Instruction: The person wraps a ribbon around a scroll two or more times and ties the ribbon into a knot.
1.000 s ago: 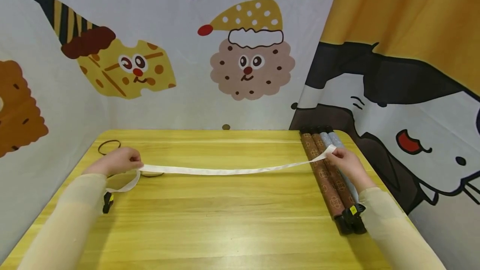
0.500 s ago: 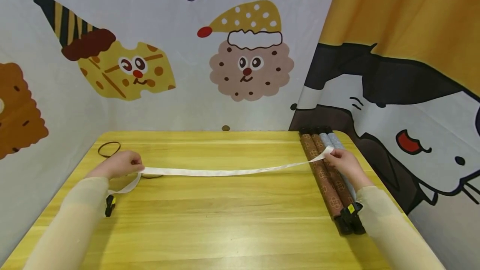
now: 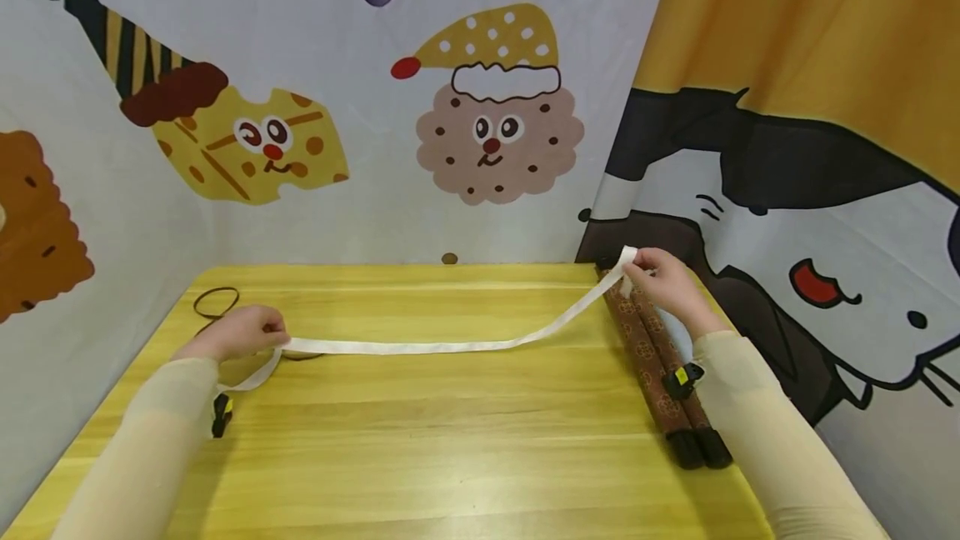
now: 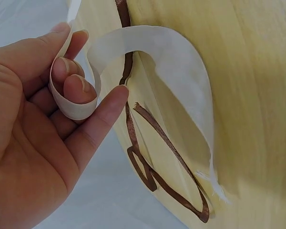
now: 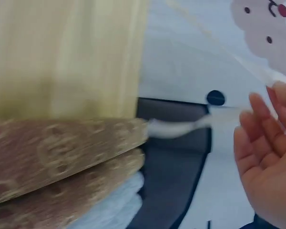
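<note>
Ribbon (image 3: 420, 348), white, sags across the table (image 3: 450, 432); I see the left hand (image 3: 238, 330) pinching it near a brown strip (image 4: 174, 192) (looped), the right hand (image 3: 670, 287) pinching it by patterned rolls (image 3: 647, 357).

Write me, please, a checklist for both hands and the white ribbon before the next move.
1. Left hand holds the white ribbon: ok, it runs round curled fingers.
2. Right hand pinches it near the other end: ok, a short tail hangs down.
3. White ribbon straight between the hands: not ok, it sags.
4. Loose end near the left hand neat: not ok, it is frayed.
5. White ribbon apart from the brown ribbon: cannot tell; they cross in the left wrist view, contact unclear.
</note>
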The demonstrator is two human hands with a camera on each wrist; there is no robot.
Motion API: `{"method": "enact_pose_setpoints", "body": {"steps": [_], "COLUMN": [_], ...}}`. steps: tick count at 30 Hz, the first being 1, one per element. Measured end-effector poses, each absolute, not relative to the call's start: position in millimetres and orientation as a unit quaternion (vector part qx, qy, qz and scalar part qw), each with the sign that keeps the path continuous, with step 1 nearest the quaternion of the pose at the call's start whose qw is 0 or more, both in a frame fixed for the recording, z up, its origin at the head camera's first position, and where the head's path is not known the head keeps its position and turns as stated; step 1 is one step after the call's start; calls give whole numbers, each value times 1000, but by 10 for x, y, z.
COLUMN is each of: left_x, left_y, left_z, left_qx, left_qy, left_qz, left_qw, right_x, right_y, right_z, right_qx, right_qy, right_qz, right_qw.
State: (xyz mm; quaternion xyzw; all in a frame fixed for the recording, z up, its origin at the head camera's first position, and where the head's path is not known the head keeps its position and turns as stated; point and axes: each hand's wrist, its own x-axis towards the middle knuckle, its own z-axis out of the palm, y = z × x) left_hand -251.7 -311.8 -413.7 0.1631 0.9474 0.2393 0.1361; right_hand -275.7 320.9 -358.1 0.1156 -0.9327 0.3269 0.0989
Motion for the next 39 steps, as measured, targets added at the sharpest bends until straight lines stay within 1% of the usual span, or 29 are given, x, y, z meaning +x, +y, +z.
{"method": "enact_pose_setpoints", "body": {"steps": [3, 5, 7, 10, 12, 15, 24, 34, 39], "left_x": [-2522, -2523, -2516, -2500, -2495, -2503, -2543, -2508, -2511], "left_y": [-3125, -3133, -3132, -3129, -3125, -3119, -3133, -3125, -3108], "left_z": [-4161, -4173, -4174, -4170, -4170, -4171, -4214, -4171, -4158], "left_qx": [165, 167, 168, 172, 175, 172, 164, 168, 166], "left_qy": [948, 948, 948, 948, 948, 949, 946, 945, 945], "left_qz": [238, 237, 237, 236, 234, 233, 241, 246, 245], "left_qw": [133, 130, 128, 126, 125, 127, 139, 135, 140], "right_x": [-2797, -2799, -2798, -2771, -2751, -2715, -2677, -2555, -2462], "right_y": [3113, 3058, 3035, 3038, 3061, 3083, 3117, 3206, 3260], "right_z": [-3515, -3532, -3626, -3825, -3945, -4022, -3971, -3828, -3789], "right_qx": [140, 142, 144, 141, 144, 141, 118, 56, 30], "right_qy": [-929, -933, -943, -961, -968, -971, -977, -993, -994], "right_qz": [323, 316, 294, 240, 204, 183, 162, 87, 81], "right_qw": [112, 95, 65, -1, -36, -64, -73, -62, -61]}}
